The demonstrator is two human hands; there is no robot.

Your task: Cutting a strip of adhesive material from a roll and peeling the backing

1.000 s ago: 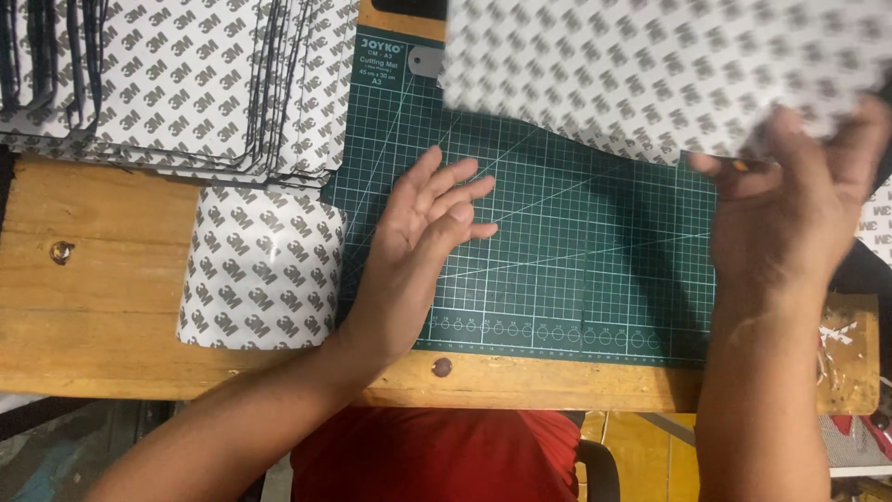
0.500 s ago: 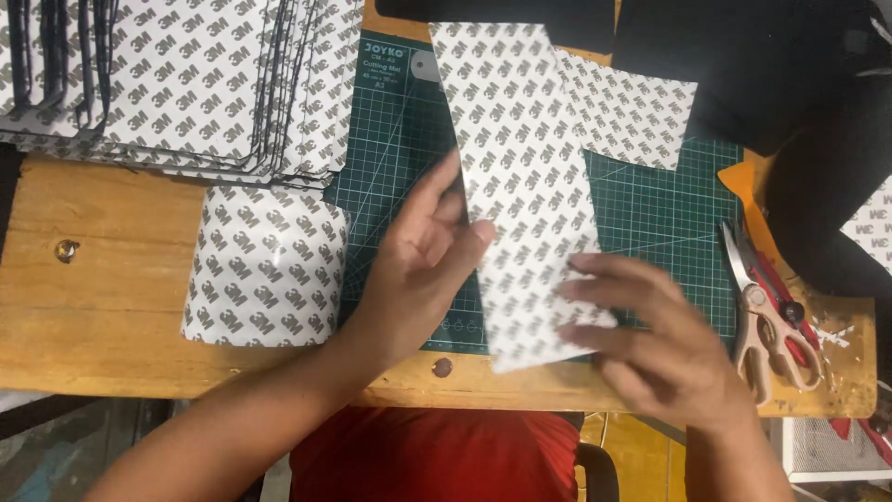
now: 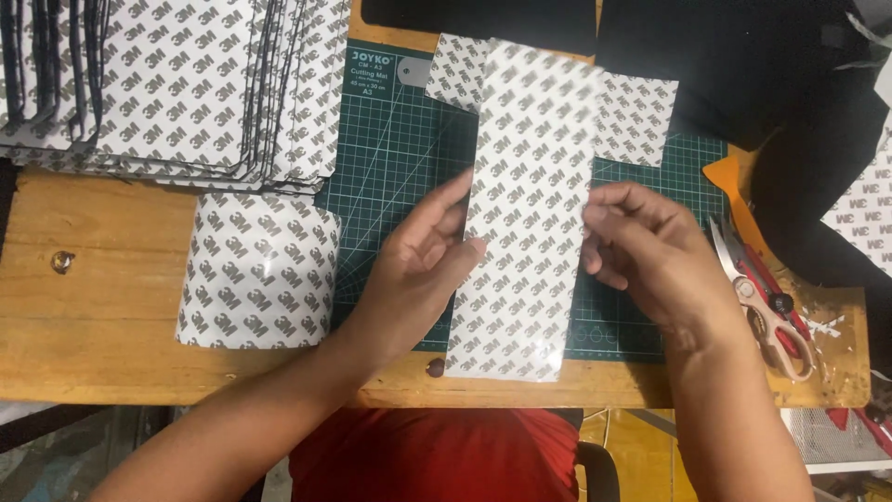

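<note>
1. I see my left hand (image 3: 423, 270) pinching the left long edge of a long white rectangular sheet of glossy printed backing paper (image 3: 525, 214), thumb on top near the middle of that edge, the other fingers underneath.
2. My right hand (image 3: 650, 256) pinches the opposite long edge, fingertips curled onto the sheet's rim.
3. The sheet sits between both hands, over a dark green gridded cutting mat (image 3: 400, 158) on the wooden worktop (image 3: 93, 279); I cannot tell whether it lies flat or is slightly lifted.
4. Its long axis runs away from me, near end overhanging the mat's front edge, far end tilted a little to my right.
5. I judge it light, thin and floppy, with a slick face; holding both long edges mid-length should keep it from sagging or creasing.
6. Beyond my right hand lie red-handled scissors (image 3: 767, 297); beyond my left, a smaller curled sheet of the same paper (image 3: 255, 274).
</note>
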